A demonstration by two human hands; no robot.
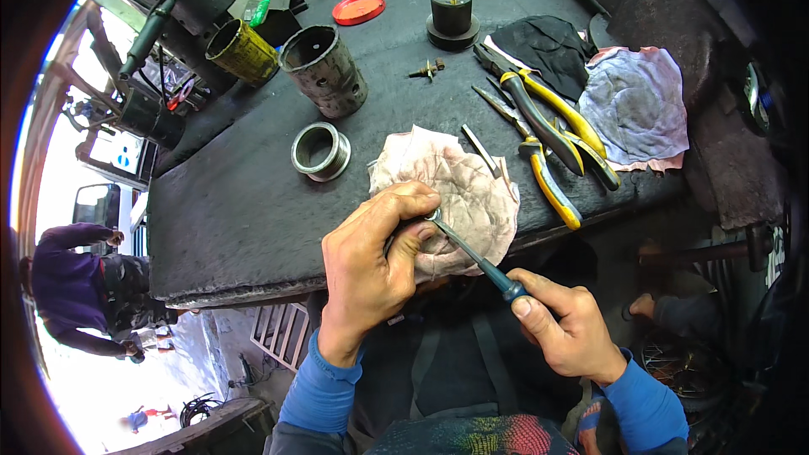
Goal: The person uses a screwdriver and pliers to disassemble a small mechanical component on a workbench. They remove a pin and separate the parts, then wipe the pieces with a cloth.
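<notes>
My left hand grips a small metal part, mostly hidden by my fingers, over a stained pale cloth at the bench's front edge. My right hand is closed on the dark blue handle of a screwdriver, whose shaft runs up to the metal part in my left fingers. A metal sleeve with a flange lies left of the cloth. A thin metal strip rests on the cloth's upper right, near several pliers with yellow and dark handles.
The dark bench also holds a large steel cylinder, a yellow can, a red lid, a dark flanged cylinder, a small brass fitting and rags. Another person in purple stands at the left.
</notes>
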